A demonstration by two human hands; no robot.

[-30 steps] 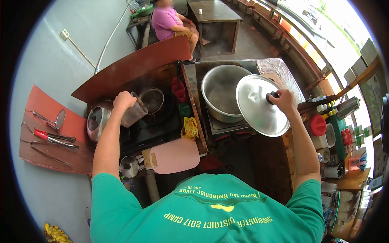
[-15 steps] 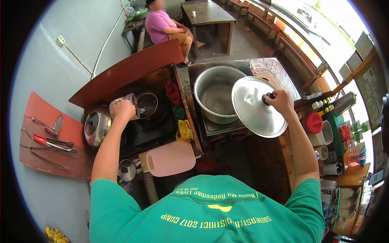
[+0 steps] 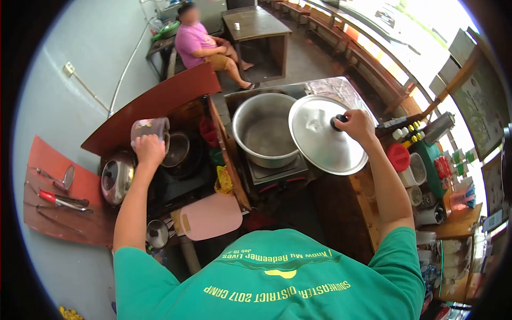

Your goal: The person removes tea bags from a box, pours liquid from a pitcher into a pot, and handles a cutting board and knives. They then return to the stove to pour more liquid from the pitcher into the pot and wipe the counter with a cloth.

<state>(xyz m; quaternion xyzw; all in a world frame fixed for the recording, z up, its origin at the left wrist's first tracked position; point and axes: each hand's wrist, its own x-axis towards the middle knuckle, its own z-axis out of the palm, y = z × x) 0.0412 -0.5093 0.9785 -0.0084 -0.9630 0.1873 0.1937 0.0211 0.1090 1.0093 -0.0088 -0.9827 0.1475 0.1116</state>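
Note:
My left hand point(image 3: 148, 149) is wrapped round a see-through plastic container point(image 3: 151, 128), raised beside the small dark pot point(image 3: 176, 149) on the left stove. What the container holds is too blurred to make out. In my right hand point(image 3: 356, 127) is the black knob of a large silver pot lid point(image 3: 322, 140). The lid hangs tilted at the right side of a big aluminium pot point(image 3: 250, 114), overlapping its rim in view. This pot stands uncovered on a burner point(image 3: 277, 173), and its inside looks grey.
Left of the stove sits a rounded steel pot point(image 3: 118, 178), near tongs point(image 3: 66, 201) on a red board. A pink cutting board point(image 3: 213, 217) lies in front. Condiments and a red-lidded tub point(image 3: 398, 156) line the right. Beyond, a person point(image 3: 197, 45) sits by a table point(image 3: 261, 24).
My left hand has lifted the plastic container from its tilt towards the small pot to a more upright position. The lid stays in my right hand. The whole view has shifted slightly.

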